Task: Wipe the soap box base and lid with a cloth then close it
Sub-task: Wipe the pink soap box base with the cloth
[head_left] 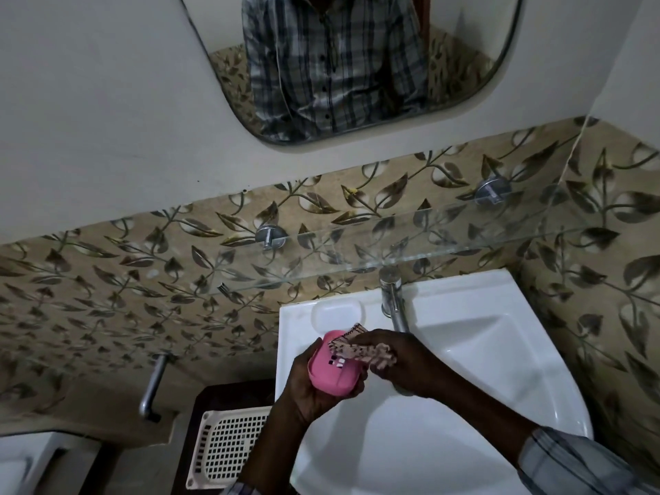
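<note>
- Box point(334, 375): pink, held in the air over the left front part of the sink point(464, 351), just below the soap recess point(337, 314) moulded in the sink's back ledge.
- Its broad outer face is turned up toward the cam, w/ a small dark-and-white mark on it. The inside is hidden, so contents can't be told, nor whether this is base, lid or both.
- Long axis runs approx away from the person: far end toward the recess and wall, near end toward the body, leaning a bit to the right. A raised rim shows along the left and near edge.
- L hand point(307, 391) cups the box from below-left, fingers curled round it; 1 digit lies on the far-left edge, tips show at the near-right edge.
- R hand point(400, 362) grips a patterned pink/black cloth point(360, 350), fingers closed on it, and presses it on the box's far-right part; a cloth corner sticks up past the box.
- Tap point(391, 298) stands at the sink's back, spout reaching toward the R hand.
- Basket point(228, 444): white lattice, on a dark stand point(221, 394) left of the sink; contents can't be told.
- Glass shelf point(393, 241) on 2 metal mounts above the sink; mirror point(357, 66) higher up.
</note>
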`<state>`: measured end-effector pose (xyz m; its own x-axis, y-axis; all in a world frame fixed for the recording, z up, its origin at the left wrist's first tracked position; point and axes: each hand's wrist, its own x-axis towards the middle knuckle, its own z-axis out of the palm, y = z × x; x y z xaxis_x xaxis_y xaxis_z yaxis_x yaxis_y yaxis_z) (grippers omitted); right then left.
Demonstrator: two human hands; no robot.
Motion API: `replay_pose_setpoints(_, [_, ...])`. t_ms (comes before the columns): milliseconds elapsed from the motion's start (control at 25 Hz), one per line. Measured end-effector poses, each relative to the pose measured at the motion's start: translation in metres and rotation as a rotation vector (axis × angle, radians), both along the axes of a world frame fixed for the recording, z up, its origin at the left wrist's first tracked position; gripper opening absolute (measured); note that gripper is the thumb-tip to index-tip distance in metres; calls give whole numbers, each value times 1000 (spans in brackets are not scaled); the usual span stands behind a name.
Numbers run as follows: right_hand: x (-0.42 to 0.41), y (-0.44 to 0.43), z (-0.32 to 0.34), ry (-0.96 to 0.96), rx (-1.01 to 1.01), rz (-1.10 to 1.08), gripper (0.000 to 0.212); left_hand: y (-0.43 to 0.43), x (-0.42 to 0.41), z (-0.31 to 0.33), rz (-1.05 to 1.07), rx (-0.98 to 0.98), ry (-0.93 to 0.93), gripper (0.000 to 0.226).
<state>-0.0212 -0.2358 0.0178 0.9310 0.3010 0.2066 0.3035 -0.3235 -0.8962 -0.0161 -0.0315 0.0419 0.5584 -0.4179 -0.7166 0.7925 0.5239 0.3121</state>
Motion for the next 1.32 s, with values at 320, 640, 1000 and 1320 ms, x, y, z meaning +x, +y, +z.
replay_pose_setpoints(320, [-11,4,-18,-450,-341,132,59,10,14,0,-206,100,9,53])
replay_pose_setpoints(640, [3,11,-17,-593,-318,209,53,6,21,0,-226,135,-66,54])
replay_pose_setpoints(1000, [-18,54,-2,-232,-237,-263,28,-16,23,-6,-13,422,-144,63])
replay_pose_setpoints(1320, [-19,27,-1,-458,-316,-35,35,-7,28,-4,-1,448,-147,65])
